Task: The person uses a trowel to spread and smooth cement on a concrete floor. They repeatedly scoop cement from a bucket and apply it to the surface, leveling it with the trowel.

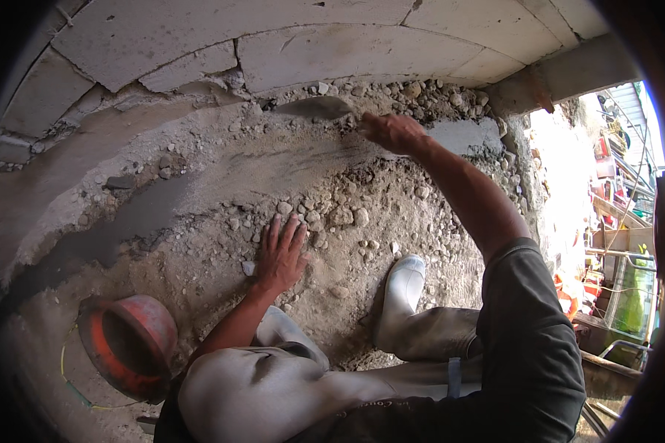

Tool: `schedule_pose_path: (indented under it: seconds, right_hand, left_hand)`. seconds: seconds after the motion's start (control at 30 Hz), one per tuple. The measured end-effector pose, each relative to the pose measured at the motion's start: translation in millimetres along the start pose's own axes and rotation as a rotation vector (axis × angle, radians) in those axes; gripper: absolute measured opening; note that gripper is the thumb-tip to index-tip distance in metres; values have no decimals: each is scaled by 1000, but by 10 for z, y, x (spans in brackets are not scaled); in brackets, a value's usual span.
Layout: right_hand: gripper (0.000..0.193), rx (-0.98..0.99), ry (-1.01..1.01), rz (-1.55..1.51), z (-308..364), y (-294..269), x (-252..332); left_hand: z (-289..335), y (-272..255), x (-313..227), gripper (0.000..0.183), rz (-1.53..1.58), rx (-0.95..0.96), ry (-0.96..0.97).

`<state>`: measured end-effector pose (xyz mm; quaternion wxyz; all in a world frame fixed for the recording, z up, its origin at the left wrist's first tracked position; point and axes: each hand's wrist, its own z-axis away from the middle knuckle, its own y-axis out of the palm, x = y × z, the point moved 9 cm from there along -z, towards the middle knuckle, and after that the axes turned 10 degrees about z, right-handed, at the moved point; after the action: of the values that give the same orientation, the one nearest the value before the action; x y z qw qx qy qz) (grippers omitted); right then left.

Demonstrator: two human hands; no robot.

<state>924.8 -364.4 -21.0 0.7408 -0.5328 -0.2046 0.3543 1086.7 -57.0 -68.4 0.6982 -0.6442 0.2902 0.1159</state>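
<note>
My right hand (395,134) reaches far ahead, its fingers wrapped round the handle of a trowel. The trowel's grey blade (314,108) points left, low over the rubble at the foot of the block wall (347,55); the handle is mostly hidden in my fist. Resting on the gravelly dirt (340,277) in front of my knee, my left hand (281,255) is empty, with its fingers stretched out. Between the hands and the wall runs a strip of mortar (273,159), sandy and rough in the middle. It is smoother and darker in the grey part (118,229) at the left.
A reddish-orange bucket (157,323) leans at the lower left, its dark mouth toward me. My white boot (404,288) stands on the dirt. A concrete beam (576,74) juts in at the upper right. Beyond it, metal frames and clutter (621,244) lie in bright light.
</note>
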Motion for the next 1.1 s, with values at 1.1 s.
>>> schedule_pose_path:
  seconds: [1.1]
  right_hand:
    - [25,-54,-135,156,1076,-346,-1043]
  left_hand:
    - [-54,-16,51,62,2,-32,-25]
